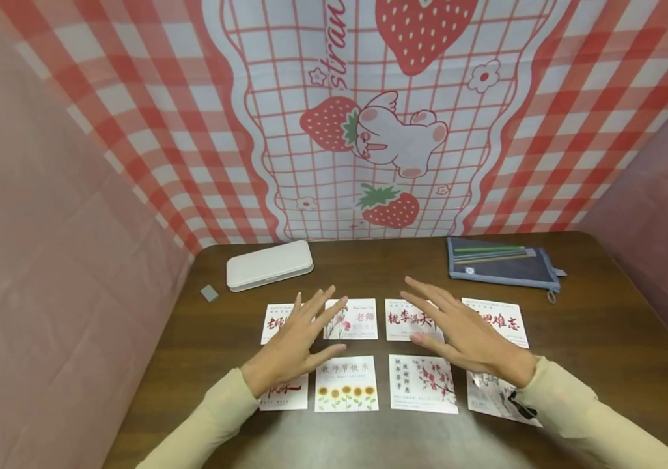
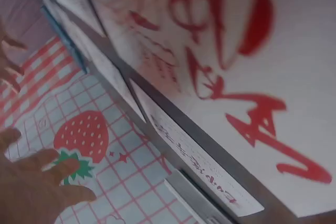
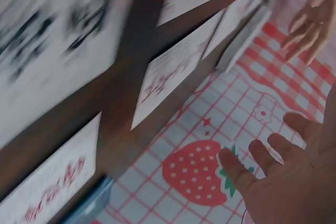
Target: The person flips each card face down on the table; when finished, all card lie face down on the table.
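Note:
Both hands hover with spread fingers over two rows of printed square cards on a brown table. My left hand [image 1: 294, 344] is above the cards at the left, nearest the flower card [image 1: 350, 319] and the sunflower card [image 1: 346, 384]. Over the right side, my right hand [image 1: 465, 331] partly covers a red-lettered card [image 1: 413, 319] and the card beside it [image 1: 506, 324]. Below lie a blossom card [image 1: 422, 383] and an ink-painted card [image 1: 495, 398]. In the left wrist view the left hand [image 2: 37, 182] holds nothing; in the right wrist view the right hand [image 3: 283, 177] is likewise bare.
A white case [image 1: 269, 266] lies at the back left with a small grey block [image 1: 209, 293] near it. At the back right rests a blue zip pouch [image 1: 501, 264] with pencils. A strawberry-print cloth [image 1: 346, 163] hangs behind the table.

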Demonstrator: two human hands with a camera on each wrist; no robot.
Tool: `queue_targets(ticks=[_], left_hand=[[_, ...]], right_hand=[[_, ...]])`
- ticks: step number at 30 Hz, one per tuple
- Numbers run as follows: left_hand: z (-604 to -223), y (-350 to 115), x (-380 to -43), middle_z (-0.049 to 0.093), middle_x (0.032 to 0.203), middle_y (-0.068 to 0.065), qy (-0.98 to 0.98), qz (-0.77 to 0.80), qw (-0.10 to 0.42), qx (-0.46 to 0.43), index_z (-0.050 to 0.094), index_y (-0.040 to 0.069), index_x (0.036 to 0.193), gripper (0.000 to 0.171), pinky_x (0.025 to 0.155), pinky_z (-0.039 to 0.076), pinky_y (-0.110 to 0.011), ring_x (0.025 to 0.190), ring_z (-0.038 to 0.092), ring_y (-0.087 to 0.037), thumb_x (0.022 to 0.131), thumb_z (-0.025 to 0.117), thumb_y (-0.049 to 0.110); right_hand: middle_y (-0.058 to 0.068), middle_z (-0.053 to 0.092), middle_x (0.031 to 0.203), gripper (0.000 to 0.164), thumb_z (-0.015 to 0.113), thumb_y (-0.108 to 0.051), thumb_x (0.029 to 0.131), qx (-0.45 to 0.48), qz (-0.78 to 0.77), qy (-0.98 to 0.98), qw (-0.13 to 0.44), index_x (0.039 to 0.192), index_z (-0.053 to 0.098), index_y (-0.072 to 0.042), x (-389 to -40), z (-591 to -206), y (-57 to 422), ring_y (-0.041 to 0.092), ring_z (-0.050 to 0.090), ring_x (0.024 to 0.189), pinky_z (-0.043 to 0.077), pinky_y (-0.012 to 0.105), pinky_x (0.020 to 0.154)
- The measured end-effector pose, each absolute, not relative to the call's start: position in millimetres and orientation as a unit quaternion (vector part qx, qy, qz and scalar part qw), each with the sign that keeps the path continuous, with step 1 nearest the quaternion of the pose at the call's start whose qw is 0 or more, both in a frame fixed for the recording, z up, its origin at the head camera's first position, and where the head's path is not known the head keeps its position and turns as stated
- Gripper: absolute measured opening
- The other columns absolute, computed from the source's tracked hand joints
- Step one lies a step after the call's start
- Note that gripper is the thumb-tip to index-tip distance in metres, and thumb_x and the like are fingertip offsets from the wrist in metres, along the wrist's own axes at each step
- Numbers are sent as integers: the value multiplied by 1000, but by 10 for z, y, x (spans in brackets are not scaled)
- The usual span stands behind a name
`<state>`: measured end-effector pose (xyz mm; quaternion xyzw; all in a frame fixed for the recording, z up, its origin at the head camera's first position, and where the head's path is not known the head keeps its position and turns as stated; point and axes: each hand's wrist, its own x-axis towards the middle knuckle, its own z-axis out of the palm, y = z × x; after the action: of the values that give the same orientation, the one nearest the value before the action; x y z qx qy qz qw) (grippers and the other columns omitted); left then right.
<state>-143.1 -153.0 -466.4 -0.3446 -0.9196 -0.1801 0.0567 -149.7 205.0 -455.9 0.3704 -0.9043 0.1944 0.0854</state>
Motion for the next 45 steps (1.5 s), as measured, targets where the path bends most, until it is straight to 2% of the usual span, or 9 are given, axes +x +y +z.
queue_targets(ticks=[6,9,13,17,22,25,30,37,45], left_hand=[[-4604,-1607,-1398,38,168,-6,-915,-303,86,-252,31,22,165,78,128,32,-54,155,39,-27,100,70,38],[-4587,-1683,-1401,47,162,-6,-914,-344,82,-198,39,20,161,73,121,43,-55,148,49,-29,99,71,38],[-4600,-1826,-1425,56,155,-9,-913,-372,74,-151,49,14,155,65,116,47,-55,139,57,-34,98,73,34],[-4643,-1955,-1449,62,148,-15,-908,-395,68,-122,57,6,146,56,111,52,-53,133,63,-36,98,74,28],[-4716,-2060,-1447,66,138,-25,-903,-425,39,-56,61,2,140,49,94,62,-50,113,73,-40,99,73,26],[-4744,-2118,-1435,68,134,-27,-911,-412,34,-13,63,1,138,48,97,61,-50,115,72,-41,100,72,27],[-4734,-2194,-1432,68,133,-28,-919,-392,31,24,62,-2,139,49,102,59,-53,119,70,-43,101,70,27],[-4733,-2228,-1426,70,130,-26,-915,-400,6,48,59,-1,142,50,102,58,-51,118,71,-40,102,68,27],[-4772,-2231,-1410,69,130,-28,-906,-418,1,66,58,-3,142,48,104,57,-51,119,70,-42,101,66,19]], right_hand=[[3,39,167,68,70,-35,100,321,328,-886,71,159,41,-20,-1520,-4570,1845,27,44,151,43,54,119],[9,53,157,63,74,-29,98,305,375,-873,62,154,49,-14,-1554,-4599,1724,30,54,141,53,53,109],[16,59,148,59,75,-20,97,294,446,-845,2,150,52,-10,-1617,-4662,1537,37,63,130,61,49,97],[23,56,149,58,74,-13,97,280,507,-812,-76,149,51,-6,-1661,-4711,1336,43,63,128,60,46,100],[23,58,149,55,69,-15,101,250,551,-780,-158,150,50,-1,-1680,-4750,1091,41,63,130,59,40,103],[25,57,150,56,65,-17,103,228,583,-749,-217,152,46,1,-1682,-4775,932,41,62,132,59,38,103],[29,47,157,63,62,-20,104,173,655,-673,-297,156,36,5,-1715,-4812,653,46,55,139,54,47,110],[31,33,163,73,58,-22,106,105,712,-608,-335,161,21,6,-1778,-4850,354,46,39,151,46,50,119],[29,26,167,78,57,-31,106,35,741,-575,-345,164,16,2,-1831,-4802,203,49,35,152,47,56,116]])
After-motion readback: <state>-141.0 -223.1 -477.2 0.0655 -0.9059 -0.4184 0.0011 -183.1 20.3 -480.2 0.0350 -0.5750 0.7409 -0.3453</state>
